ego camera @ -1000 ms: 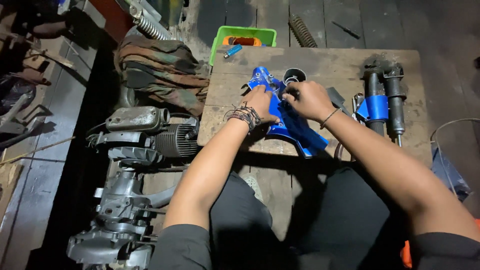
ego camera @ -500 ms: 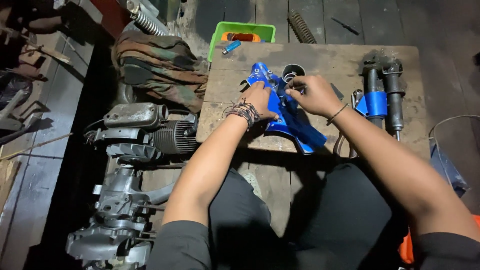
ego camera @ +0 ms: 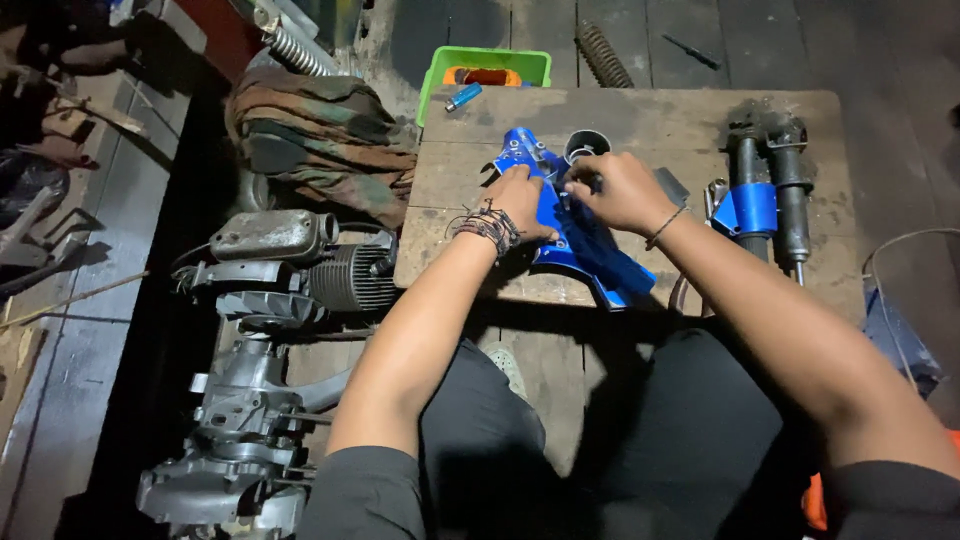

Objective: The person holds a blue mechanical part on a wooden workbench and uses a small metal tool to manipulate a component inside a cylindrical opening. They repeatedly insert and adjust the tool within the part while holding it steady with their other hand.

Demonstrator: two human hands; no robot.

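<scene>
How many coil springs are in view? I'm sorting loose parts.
2: a pale spring on the floor top left, a dark spring beyond the board's far edge. Others may be hidden.

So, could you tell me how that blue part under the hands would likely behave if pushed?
The blue part looks like rigid painted metal, so probably stiff. It lies flat on the wooden board, so it would likely slide rather than roll.

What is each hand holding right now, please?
Left hand: pressed flat on the blue metal part, steadying it.
Right hand: closed, fingers on the same part; exact grip hidden.

dark short sleeves, dark trousers; cord bracelets l wrist (ego camera: 487,226), thin band r wrist (ego camera: 665,227).
</scene>
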